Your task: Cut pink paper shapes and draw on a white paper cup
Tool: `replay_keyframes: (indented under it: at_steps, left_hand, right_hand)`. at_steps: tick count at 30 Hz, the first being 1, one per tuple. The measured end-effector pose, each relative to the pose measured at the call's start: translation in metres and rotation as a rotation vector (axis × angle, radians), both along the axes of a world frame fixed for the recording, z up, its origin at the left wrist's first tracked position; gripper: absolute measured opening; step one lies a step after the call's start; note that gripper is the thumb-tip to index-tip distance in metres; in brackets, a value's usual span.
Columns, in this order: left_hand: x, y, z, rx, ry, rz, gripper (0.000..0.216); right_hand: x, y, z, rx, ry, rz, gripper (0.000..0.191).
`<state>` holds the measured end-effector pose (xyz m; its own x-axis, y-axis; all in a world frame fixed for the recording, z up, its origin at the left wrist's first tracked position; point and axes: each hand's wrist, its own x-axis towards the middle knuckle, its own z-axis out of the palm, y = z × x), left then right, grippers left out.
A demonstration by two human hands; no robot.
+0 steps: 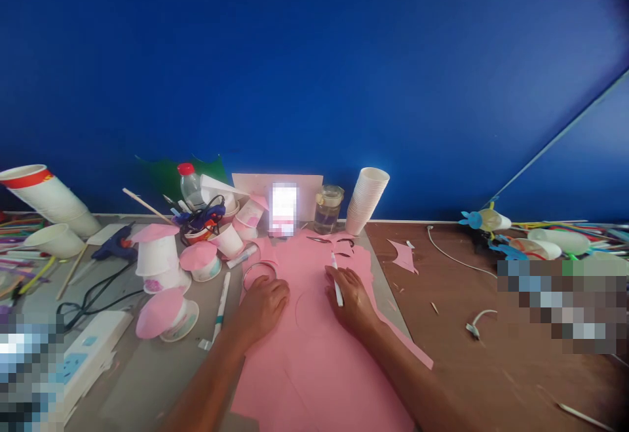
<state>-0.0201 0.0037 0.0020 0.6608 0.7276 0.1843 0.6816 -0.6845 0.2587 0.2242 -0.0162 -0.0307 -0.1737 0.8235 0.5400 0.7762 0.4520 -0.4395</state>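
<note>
Right hand [351, 297] grasps a marker [337, 282]; left hand [264, 304], grip unclear, rests on pink paper [324, 379] bearing an apparently uncut outline [296, 314].

Passage is allowed over the pink paper [324, 379], bottom centre, but is obstructed by paper cups [156, 256] at lower left.
</note>
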Motion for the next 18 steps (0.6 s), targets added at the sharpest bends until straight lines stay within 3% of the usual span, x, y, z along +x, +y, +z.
replay_keyframes:
  at_steps: [12, 18]
  left_hand:
    - [-0.001, -0.002, 0.0, 0.065, 0.013, 0.018, 0.025]
    - [0.001, -0.002, 0.004, 0.054, 0.014, 0.013, 0.026]
  right_hand:
    - [-0.014, -0.013, 0.007, 0.004, -0.025, 0.036, 0.042]
    - [-0.014, -0.011, 0.006, 0.049, -0.044, -0.067, 0.044]
